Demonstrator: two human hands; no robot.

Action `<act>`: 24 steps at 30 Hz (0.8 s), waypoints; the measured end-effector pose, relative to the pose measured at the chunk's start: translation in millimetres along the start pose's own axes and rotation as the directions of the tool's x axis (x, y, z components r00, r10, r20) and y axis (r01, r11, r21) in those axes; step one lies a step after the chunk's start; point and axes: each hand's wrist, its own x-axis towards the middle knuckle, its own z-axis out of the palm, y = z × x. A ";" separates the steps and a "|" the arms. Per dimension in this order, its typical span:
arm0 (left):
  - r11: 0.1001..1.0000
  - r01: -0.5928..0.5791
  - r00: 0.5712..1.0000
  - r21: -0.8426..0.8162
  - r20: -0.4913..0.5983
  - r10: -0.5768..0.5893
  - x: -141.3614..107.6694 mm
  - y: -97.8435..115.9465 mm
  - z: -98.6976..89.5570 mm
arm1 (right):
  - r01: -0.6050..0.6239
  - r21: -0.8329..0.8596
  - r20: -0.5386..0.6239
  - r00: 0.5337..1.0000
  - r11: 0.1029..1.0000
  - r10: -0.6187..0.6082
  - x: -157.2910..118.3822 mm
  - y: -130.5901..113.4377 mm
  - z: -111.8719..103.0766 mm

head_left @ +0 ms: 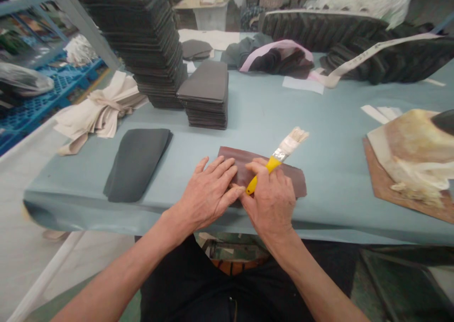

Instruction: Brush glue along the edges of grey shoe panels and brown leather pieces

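A reddish-brown sheet piece point(296, 179) lies on the table close to its front edge. My left hand point(209, 192) rests flat on the left part of it, fingers stretched out. Closed around the yellow handle of a paintbrush point(274, 163), my right hand point(271, 196) also presses on the brown piece. The brush's pale, caked bristles point up and away to the right. Both thumbs nearly meet at the near edge of the piece. My hands hide much of its middle.
Dark flat pieces point(138, 163) lie at the left. Behind them stand a short stack point(207, 100) and a tall stack point(152, 43), beside tied cream strips point(106, 104). A glue-smeared container point(411, 147) sits on a brown board point(381, 182) at the right.
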 end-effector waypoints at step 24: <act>0.999 -0.014 1.000 0.044 0.028 0.012 15.4 -15.0 -5.6 | -0.150 0.267 0.160 0.981 0.952 0.110 4.8 21.3 -12.5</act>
